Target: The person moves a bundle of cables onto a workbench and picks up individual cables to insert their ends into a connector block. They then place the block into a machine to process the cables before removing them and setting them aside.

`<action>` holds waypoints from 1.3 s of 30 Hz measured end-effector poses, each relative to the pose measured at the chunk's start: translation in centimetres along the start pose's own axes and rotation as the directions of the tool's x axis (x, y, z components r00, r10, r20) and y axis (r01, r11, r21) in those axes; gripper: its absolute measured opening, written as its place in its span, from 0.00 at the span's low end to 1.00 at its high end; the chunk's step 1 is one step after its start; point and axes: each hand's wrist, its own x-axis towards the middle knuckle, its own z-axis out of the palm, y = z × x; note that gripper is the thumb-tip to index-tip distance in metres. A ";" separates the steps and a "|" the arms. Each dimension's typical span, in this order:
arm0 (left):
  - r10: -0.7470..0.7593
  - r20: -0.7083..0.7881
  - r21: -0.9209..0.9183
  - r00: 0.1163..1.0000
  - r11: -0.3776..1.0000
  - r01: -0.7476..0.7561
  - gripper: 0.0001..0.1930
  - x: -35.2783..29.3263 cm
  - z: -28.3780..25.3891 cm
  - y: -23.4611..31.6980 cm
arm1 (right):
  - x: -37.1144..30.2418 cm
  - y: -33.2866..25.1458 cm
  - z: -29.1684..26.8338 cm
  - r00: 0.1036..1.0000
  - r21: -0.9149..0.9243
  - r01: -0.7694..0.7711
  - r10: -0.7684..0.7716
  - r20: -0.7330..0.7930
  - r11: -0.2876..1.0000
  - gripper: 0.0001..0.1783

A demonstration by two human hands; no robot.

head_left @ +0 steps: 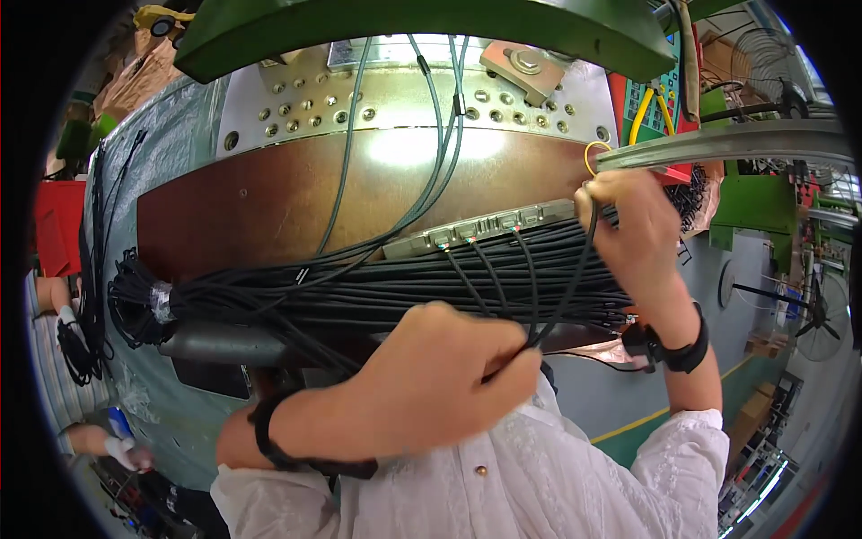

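My left hand (pixel 440 373) is closed round several black cables near the front edge of the work surface. Those cables run up to a grey metal slotted bar (pixel 413 245), where small coloured wire ends sit in its slots. Over the bar's right end, my right hand (pixel 633 225) pinches a black cable (pixel 585 256) near its end; the fingertips hide the tip. Beneath both hands lies a thick bundle of black cables (pixel 377 292), taped together at its left end (pixel 162 302). Several cables rise from it toward the machine.
Behind the brown board (pixel 242 202) stand a perforated metal plate (pixel 314 103) and a green machine beam (pixel 431 31). A metal rail (pixel 736 144) juts in at right beside a control panel (pixel 648 108). At left, another person's gloved hand (pixel 76 337) is by black cables. Fans stand at right.
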 end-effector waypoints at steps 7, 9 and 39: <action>0.294 -0.211 0.441 0.932 0.880 -0.178 0.08 -1.4 -0.6 -0.4 | -0.2 -0.7 2.5 0.977 0.427 -0.215 0.194 0.092 0.878 0.07; 0.325 -0.251 0.386 0.912 0.897 -0.214 0.09 -1.5 -2.6 -1.3 | -0.4 -0.7 2.6 0.927 0.516 -0.375 0.316 0.201 0.771 0.07; -0.001 -0.294 -0.756 0.956 0.612 -0.232 0.20 12.0 -9.8 -5.3 | -0.2 -0.8 2.2 0.910 0.516 -0.412 0.313 0.271 0.751 0.06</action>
